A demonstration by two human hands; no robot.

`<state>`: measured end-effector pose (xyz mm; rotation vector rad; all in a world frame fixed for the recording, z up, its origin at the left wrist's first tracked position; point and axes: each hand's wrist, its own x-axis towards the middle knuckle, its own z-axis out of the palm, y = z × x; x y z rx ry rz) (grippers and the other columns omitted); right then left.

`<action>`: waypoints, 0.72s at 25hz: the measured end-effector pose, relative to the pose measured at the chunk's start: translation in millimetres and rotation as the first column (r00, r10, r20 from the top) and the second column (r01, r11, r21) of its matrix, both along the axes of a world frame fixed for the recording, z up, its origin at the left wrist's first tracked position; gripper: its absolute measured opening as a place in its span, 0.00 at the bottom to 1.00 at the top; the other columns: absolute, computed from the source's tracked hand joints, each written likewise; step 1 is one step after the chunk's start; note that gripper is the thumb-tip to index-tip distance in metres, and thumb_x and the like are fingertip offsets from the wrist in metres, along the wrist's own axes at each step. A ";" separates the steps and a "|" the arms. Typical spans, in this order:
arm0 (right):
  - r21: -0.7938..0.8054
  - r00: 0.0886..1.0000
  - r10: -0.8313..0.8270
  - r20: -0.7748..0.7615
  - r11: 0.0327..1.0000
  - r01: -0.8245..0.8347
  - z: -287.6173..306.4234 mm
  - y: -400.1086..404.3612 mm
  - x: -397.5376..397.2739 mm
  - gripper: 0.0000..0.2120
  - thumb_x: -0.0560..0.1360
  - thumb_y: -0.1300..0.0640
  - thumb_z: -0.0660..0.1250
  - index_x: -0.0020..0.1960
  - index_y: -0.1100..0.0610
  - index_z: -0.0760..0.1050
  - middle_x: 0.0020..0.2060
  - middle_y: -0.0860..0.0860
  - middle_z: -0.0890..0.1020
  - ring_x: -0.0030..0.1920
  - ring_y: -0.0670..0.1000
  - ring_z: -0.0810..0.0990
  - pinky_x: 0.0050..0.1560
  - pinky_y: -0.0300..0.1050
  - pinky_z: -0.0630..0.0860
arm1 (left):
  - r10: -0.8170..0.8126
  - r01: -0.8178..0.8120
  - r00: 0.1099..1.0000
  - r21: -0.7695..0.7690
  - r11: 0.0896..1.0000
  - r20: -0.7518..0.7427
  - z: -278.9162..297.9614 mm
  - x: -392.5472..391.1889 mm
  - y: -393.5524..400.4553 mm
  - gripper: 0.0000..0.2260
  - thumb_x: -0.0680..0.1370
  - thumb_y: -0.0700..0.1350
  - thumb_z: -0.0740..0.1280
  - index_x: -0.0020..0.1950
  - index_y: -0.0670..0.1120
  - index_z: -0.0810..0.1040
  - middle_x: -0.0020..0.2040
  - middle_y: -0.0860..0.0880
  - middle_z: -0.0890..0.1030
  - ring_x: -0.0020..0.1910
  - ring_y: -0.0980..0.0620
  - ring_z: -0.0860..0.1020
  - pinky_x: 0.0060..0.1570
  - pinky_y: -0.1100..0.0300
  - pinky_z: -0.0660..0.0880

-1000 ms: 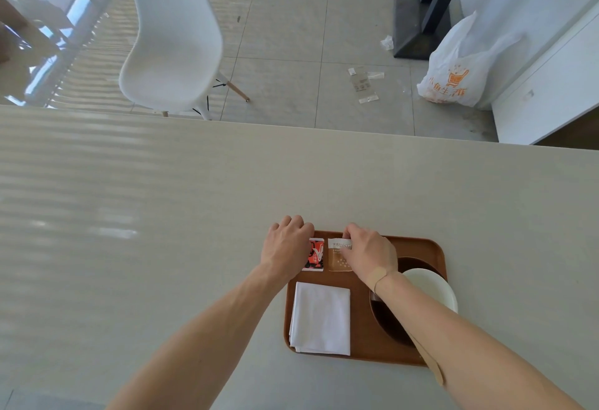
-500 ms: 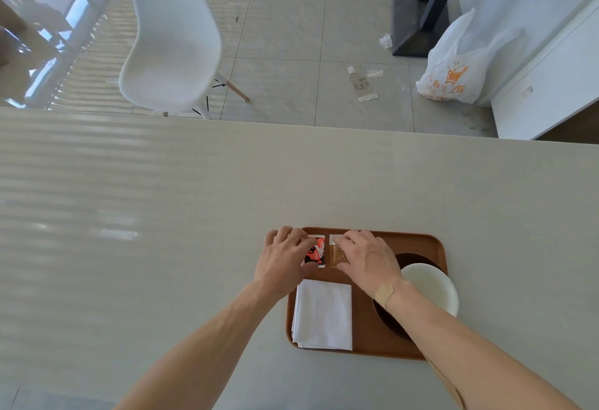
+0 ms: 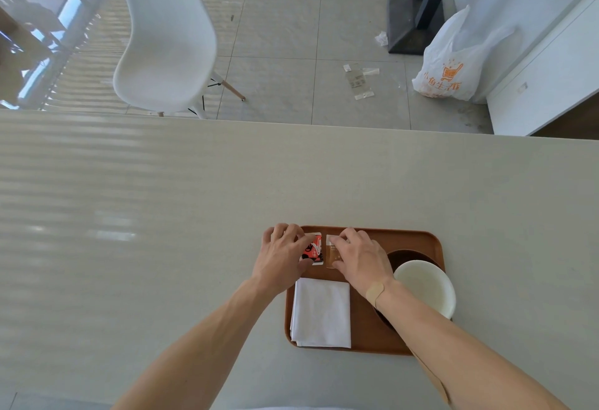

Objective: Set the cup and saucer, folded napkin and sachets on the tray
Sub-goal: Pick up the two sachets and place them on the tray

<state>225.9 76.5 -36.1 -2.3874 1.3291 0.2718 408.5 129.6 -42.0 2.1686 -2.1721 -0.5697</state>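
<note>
Two sachets on far-left part of brown tray [image 3: 418, 237]: red sachet [image 3: 315, 250] under left hand [image 3: 281, 257], clear brownish sachet [image 3: 332, 251] under right hand [image 3: 356, 259]. Both hands spread, fingers resting flat on sachets, not pinching. Sachets likely light, thin, slippery on tray; best pinched by sealed edges. Folded white napkin [image 3: 321, 312] near left of tray, soft, lift from fold. White cup [image 3: 424, 286] on dark saucer [image 3: 408, 255] at right; ceramic probably, fragile. Right forearm hides much of saucer; cup handle unseen; sachet print illegible.
</note>
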 end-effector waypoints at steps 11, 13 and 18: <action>0.008 1.000 0.003 -0.011 1.000 -0.003 2.4 7.8 -0.6 0.26 0.75 0.50 0.69 0.71 0.50 0.68 0.58 0.50 0.75 0.56 0.53 0.73 0.52 0.48 0.75 | 0.007 -0.007 1.000 0.012 1.000 -0.012 1.2 -1.1 6.0 0.21 0.73 0.54 0.69 0.66 0.59 0.74 0.61 0.52 0.74 0.64 0.47 0.66 0.66 0.51 0.59; 0.010 1.000 -0.001 -0.011 1.000 0.001 2.9 8.2 0.3 0.25 0.75 0.50 0.69 0.71 0.50 0.68 0.58 0.50 0.74 0.56 0.53 0.73 0.52 0.48 0.75 | 0.006 -0.005 1.000 0.017 1.000 -0.013 2.1 -1.6 5.4 0.21 0.73 0.54 0.69 0.66 0.58 0.74 0.62 0.52 0.74 0.64 0.47 0.66 0.66 0.51 0.59; 0.010 1.000 -0.013 -0.008 1.000 0.013 2.8 8.5 2.1 0.25 0.75 0.50 0.69 0.70 0.50 0.69 0.58 0.50 0.74 0.56 0.53 0.73 0.53 0.49 0.75 | -0.006 0.006 1.000 0.022 1.000 -0.008 2.6 -1.2 4.7 0.21 0.74 0.55 0.68 0.67 0.58 0.73 0.63 0.52 0.74 0.65 0.47 0.65 0.67 0.50 0.58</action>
